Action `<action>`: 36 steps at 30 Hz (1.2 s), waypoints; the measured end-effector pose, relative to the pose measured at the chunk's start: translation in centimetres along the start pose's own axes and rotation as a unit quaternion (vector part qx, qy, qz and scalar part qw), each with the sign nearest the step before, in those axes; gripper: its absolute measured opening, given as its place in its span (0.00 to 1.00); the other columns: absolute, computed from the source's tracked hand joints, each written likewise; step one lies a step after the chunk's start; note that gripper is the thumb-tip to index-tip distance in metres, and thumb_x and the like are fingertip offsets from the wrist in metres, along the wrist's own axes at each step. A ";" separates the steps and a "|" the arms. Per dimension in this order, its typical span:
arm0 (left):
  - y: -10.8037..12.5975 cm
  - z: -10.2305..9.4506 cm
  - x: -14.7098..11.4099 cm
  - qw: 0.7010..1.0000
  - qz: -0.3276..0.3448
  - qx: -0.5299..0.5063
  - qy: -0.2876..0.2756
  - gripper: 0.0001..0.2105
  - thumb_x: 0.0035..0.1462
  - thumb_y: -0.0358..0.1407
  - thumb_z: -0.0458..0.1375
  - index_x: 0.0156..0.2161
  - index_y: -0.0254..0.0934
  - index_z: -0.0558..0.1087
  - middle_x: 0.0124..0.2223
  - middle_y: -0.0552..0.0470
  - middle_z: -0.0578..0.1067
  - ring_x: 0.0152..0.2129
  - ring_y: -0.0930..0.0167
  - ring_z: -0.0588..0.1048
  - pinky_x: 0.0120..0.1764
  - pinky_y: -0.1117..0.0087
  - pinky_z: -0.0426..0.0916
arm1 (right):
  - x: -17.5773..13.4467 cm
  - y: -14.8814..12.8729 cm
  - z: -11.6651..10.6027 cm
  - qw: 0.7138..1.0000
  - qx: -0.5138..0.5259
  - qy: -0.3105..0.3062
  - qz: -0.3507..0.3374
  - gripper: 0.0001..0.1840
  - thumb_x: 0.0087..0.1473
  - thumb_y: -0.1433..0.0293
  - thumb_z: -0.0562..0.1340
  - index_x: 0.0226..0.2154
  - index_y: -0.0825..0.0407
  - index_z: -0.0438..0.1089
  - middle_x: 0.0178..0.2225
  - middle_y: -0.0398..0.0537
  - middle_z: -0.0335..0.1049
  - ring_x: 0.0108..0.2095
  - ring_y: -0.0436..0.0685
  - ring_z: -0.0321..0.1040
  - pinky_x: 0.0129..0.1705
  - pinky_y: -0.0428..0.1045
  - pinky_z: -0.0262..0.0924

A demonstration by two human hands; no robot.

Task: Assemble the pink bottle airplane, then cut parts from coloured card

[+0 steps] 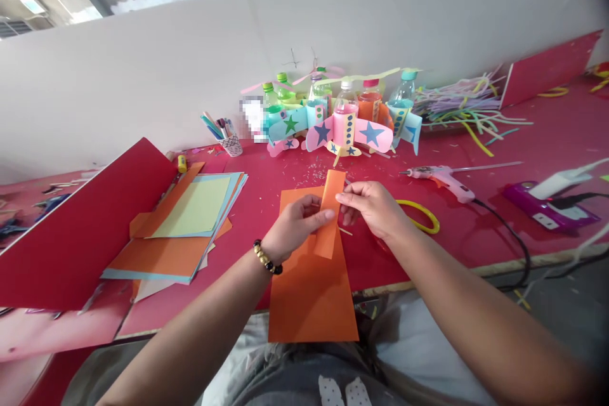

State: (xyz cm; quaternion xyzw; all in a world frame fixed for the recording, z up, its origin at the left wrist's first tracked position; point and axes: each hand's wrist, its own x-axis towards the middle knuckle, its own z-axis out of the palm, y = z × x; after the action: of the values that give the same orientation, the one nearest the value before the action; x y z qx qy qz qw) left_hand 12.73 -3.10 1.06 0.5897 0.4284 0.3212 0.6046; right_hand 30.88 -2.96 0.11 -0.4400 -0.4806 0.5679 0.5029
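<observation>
Between my two hands is a narrow strip of folded-looking orange paper, held above the table. My left hand grips it from the left, thumb lying across its face. Fingertips of my right hand pinch its right edge near the upper part. Beneath lies a larger orange sheet, its near end jutting past the table's front edge over my lap. Just right of my right hand, partly hidden by it, are yellow scissor-like handles; the rest of that tool is covered.
Bottle airplanes with paper wings stand at the back of the red table. A pink glue gun and purple power strip with cords are at right. Stacked coloured paper, a red divider and a pen cup are left.
</observation>
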 end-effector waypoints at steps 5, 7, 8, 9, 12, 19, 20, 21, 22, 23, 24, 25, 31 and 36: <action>1.3 1.0 2.2 1.000 0.007 -0.004 0.017 0.15 0.51 0.46 0.63 0.29 0.34 0.68 0.24 0.59 0.63 0.20 0.80 0.61 0.24 0.78 0.56 | -0.2 0.0 -0.3 0.999 -0.031 -0.008 -0.002 0.16 0.44 0.59 0.69 0.20 0.54 0.69 0.17 0.40 0.68 0.13 0.49 0.66 0.15 0.44 0.59; 1.0 1.2 2.6 0.999 -0.005 -0.040 -0.001 0.15 0.50 0.45 0.63 0.29 0.34 0.69 0.25 0.58 0.66 0.21 0.79 0.64 0.25 0.77 0.58 | -0.2 0.1 -0.6 0.999 -0.046 -0.008 -0.007 0.16 0.45 0.59 0.69 0.20 0.54 0.69 0.17 0.40 0.68 0.13 0.49 0.65 0.15 0.44 0.58; 0.8 1.3 2.8 0.998 -0.006 -0.060 -0.012 0.15 0.50 0.45 0.63 0.29 0.34 0.69 0.26 0.57 0.67 0.22 0.79 0.65 0.25 0.77 0.59 | -0.1 0.1 -0.8 0.998 -0.054 -0.011 -0.008 0.16 0.46 0.59 0.68 0.21 0.53 0.69 0.17 0.40 0.68 0.13 0.48 0.64 0.15 0.44 0.58; 0.6 1.4 2.9 0.997 -0.004 -0.078 -0.021 0.15 0.50 0.45 0.63 0.29 0.34 0.69 0.25 0.57 0.68 0.21 0.79 0.66 0.25 0.77 0.60 | -0.1 0.0 -1.0 0.998 -0.062 -0.015 -0.007 0.16 0.46 0.58 0.68 0.21 0.53 0.69 0.18 0.40 0.68 0.13 0.48 0.64 0.16 0.44 0.58; -0.2 1.5 3.2 0.991 0.001 -0.130 -0.017 0.15 0.48 0.44 0.65 0.27 0.34 0.69 0.24 0.57 0.69 0.20 0.79 0.67 0.25 0.77 0.62 | -0.5 -0.5 -2.1 0.991 -0.134 -0.018 -0.015 0.15 0.49 0.57 0.66 0.24 0.52 0.70 0.18 0.41 0.69 0.16 0.50 0.66 0.20 0.46 0.59; -1.1 0.8 3.0 0.976 0.014 -0.213 0.040 0.13 0.45 0.42 0.66 0.27 0.35 0.69 0.25 0.56 0.73 0.21 0.76 0.72 0.28 0.74 0.67 | -3.1 -0.8 -7.9 0.790 -0.608 0.061 -0.047 0.09 0.47 0.61 0.65 0.31 0.49 0.73 0.32 0.48 0.75 0.33 0.61 0.72 0.33 0.52 0.61; -1.1 0.7 2.9 0.976 0.024 -0.213 0.046 0.13 0.46 0.42 0.66 0.26 0.35 0.69 0.23 0.57 0.72 0.20 0.77 0.70 0.26 0.75 0.65 | -3.5 -0.4 -8.7 0.770 -0.634 0.055 -0.044 0.11 0.46 0.62 0.65 0.33 0.49 0.73 0.35 0.50 0.75 0.37 0.63 0.72 0.36 0.53 0.62; -1.0 0.7 2.9 0.975 0.033 -0.211 0.052 0.14 0.46 0.41 0.66 0.25 0.35 0.67 0.22 0.58 0.70 0.18 0.78 0.68 0.24 0.76 0.63 | -3.8 0.0 -9.3 0.758 -0.650 0.039 -0.036 0.12 0.46 0.62 0.65 0.35 0.50 0.73 0.38 0.51 0.74 0.39 0.64 0.72 0.38 0.53 0.63; -1.0 0.6 2.9 0.975 0.041 -0.210 0.057 0.14 0.47 0.41 0.65 0.23 0.35 0.66 0.20 0.59 0.68 0.17 0.80 0.66 0.22 0.77 0.60 | -4.1 0.3 -9.7 0.751 -0.659 0.030 -0.027 0.14 0.47 0.63 0.64 0.37 0.50 0.72 0.40 0.53 0.73 0.41 0.64 0.72 0.40 0.53 0.63; -1.0 0.6 2.8 0.974 0.048 -0.211 0.061 0.15 0.47 0.40 0.65 0.22 0.35 0.65 0.19 0.60 0.66 0.16 0.81 0.64 0.21 0.77 0.58 | -4.3 0.7 -10.0 0.748 -0.663 0.029 -0.019 0.15 0.47 0.63 0.64 0.39 0.51 0.71 0.41 0.54 0.72 0.42 0.65 0.71 0.41 0.54 0.63; -1.0 0.6 2.8 0.973 0.052 -0.215 0.061 0.15 0.48 0.40 0.65 0.22 0.35 0.64 0.18 0.60 0.65 0.15 0.81 0.62 0.20 0.78 0.56 | -4.4 0.9 -10.2 0.747 -0.664 0.028 -0.011 0.17 0.46 0.63 0.63 0.40 0.52 0.70 0.43 0.55 0.72 0.43 0.65 0.71 0.43 0.54 0.63; -1.0 0.6 2.8 0.972 0.052 -0.220 0.060 0.16 0.48 0.40 0.65 0.22 0.35 0.63 0.19 0.60 0.65 0.15 0.81 0.62 0.20 0.77 0.55 | -4.5 1.1 -10.2 0.748 -0.663 0.029 -0.005 0.19 0.46 0.63 0.63 0.41 0.52 0.69 0.43 0.56 0.72 0.45 0.66 0.71 0.44 0.55 0.64; -1.0 0.2 2.9 0.966 0.042 -0.246 0.068 0.15 0.46 0.42 0.66 0.25 0.35 0.65 0.22 0.58 0.68 0.18 0.79 0.66 0.23 0.76 0.57 | -4.4 0.9 -9.7 0.766 -0.641 0.041 0.026 0.25 0.39 0.69 0.63 0.44 0.52 0.67 0.45 0.57 0.73 0.45 0.66 0.71 0.46 0.57 0.64; -1.0 -0.2 2.9 0.960 0.066 -0.263 0.064 0.18 0.45 0.43 0.66 0.22 0.36 0.62 0.19 0.61 0.64 0.16 0.81 0.62 0.22 0.76 0.55 | -4.7 1.0 -9.9 0.844 -0.521 0.116 0.051 0.20 0.38 0.69 0.63 0.39 0.51 0.69 0.36 0.51 0.76 0.37 0.62 0.74 0.41 0.56 0.67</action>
State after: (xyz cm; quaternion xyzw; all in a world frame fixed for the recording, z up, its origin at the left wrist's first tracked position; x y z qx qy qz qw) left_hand 13.65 -0.48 -0.32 0.4148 0.3266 0.4987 0.6874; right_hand 40.97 -6.66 -2.32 -0.7237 -0.6211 0.2032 0.2218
